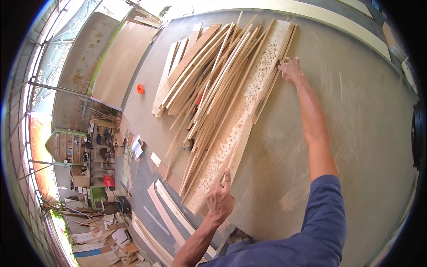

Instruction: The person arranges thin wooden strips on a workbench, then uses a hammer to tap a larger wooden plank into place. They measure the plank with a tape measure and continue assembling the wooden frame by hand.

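A long, wide board with a speckled face lies slantwise on a large grey-brown work table. Along its right edge run narrow wooden strips, and a paler strip continues toward me. My left hand is curled at the near end of the pale strip, one finger stretched up along it, the others hidden underneath. At the far part, my right hand pinches the edge of the narrow strips, its other fingers bent. Many loose thin strips are heaped left of the board.
Left of the heap lie wider planks and a small orange block. A tape measure rests under the strips. Long boards lie lower left. Shelves with tools and scattered wood scraps are farther left.
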Demonstrator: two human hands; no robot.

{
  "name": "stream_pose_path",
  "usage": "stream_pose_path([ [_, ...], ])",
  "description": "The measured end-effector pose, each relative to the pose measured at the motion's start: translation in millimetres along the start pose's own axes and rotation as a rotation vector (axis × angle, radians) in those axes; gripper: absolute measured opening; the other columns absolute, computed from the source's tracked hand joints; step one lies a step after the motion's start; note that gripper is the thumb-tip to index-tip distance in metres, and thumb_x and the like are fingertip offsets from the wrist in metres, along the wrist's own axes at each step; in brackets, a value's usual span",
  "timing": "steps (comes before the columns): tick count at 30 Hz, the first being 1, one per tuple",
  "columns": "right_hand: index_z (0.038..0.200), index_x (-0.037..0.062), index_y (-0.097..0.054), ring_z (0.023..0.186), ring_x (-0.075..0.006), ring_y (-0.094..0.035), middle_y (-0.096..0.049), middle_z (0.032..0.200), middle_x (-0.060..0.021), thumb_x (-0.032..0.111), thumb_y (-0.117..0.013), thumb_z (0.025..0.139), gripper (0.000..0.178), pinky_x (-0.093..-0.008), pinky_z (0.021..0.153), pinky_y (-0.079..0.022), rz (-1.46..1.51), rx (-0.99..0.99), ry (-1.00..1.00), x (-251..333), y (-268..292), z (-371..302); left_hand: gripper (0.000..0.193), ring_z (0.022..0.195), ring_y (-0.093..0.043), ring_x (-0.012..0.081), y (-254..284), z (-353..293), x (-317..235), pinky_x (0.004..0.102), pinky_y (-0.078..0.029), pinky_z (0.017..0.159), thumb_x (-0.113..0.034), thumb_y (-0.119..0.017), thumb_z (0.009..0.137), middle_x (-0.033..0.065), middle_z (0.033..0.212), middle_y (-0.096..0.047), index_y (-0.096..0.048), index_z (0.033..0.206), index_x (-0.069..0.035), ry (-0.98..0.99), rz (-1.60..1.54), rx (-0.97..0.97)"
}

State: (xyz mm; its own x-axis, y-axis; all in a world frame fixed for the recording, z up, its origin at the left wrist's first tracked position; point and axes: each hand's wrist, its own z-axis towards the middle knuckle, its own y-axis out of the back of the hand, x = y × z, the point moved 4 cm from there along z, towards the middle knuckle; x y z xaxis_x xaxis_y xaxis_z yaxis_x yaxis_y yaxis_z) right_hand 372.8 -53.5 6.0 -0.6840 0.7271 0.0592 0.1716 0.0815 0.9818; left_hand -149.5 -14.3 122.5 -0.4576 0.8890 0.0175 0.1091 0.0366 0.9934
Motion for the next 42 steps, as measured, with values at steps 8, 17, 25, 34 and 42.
stream_pose_path([
  [8,0.145,0.0223,-0.052,0.15,-0.0281,-0.026,-0.042,0.156,0.0002,0.016,-0.043,0.098,0.048,-0.0617,0.122,-0.017,0.018,-0.001,-0.019,-13.4,0.7,11.5,0.093,0.051,-0.055,0.0228,-0.9,12.7,-8.0,0.0384,-0.046,0.047,0.004,-0.061,0.069,0.012,0.069,-0.054,-0.034,0.157,-0.012,-0.005,0.007,-0.01],
  [17,0.148,0.0183,-0.048,0.15,-0.028,-0.026,-0.033,0.161,0.0014,0.029,-0.036,0.103,0.048,-0.0603,0.123,-0.014,0.055,0.027,-0.135,-27.6,8.5,23.2,0.085,0.05,-0.054,0.0221,4.7,22.8,-10.9,0.037,-0.046,0.047,0.004,-0.06,0.071,0.0097,0.067,-0.054,-0.042,0.153,-0.01,-0.035,-0.04,-0.032],
  [25,0.153,0.016,-0.039,0.151,-0.0301,-0.024,-0.025,0.165,-0.0022,0.042,-0.033,0.102,0.058,-0.0599,0.122,-0.014,0.099,-0.074,-0.304,-48.2,5.1,55.6,0.062,0.056,-0.061,0.0255,33.4,-41.3,28.6,0.0356,-0.046,0.046,0.002,-0.059,0.081,0.0137,0.079,-0.066,-0.052,0.143,-0.002,-0.054,-0.106,-0.079],
  [34,0.156,0.0228,-0.033,0.152,-0.0347,-0.018,-0.016,0.166,-0.0081,0.064,-0.044,0.094,0.075,-0.085,0.106,-0.015,0.075,-0.032,-0.653,-75.9,25.8,62.4,0.055,0.068,-0.062,0.0224,-18.2,-225.3,86.2,0.0386,-0.049,0.061,-0.004,-0.062,0.088,0.0151,0.086,-0.067,-0.052,0.141,0.004,0.155,-0.063,0.165],
  [42,0.122,0.0076,-0.066,0.13,-0.0292,-0.049,-0.056,0.136,-0.0132,0.036,-0.044,0.101,0.042,-0.0728,0.1,-0.038,0.071,-0.339,-0.663,-108.8,-2.1,64.6,0.055,0.067,-0.062,0.0252,-25.3,-230.4,90.4,0.0396,-0.05,0.06,-0.003,-0.061,0.087,0.0145,0.084,-0.066,-0.052,0.142,0.004,0.239,-0.185,0.077],
])
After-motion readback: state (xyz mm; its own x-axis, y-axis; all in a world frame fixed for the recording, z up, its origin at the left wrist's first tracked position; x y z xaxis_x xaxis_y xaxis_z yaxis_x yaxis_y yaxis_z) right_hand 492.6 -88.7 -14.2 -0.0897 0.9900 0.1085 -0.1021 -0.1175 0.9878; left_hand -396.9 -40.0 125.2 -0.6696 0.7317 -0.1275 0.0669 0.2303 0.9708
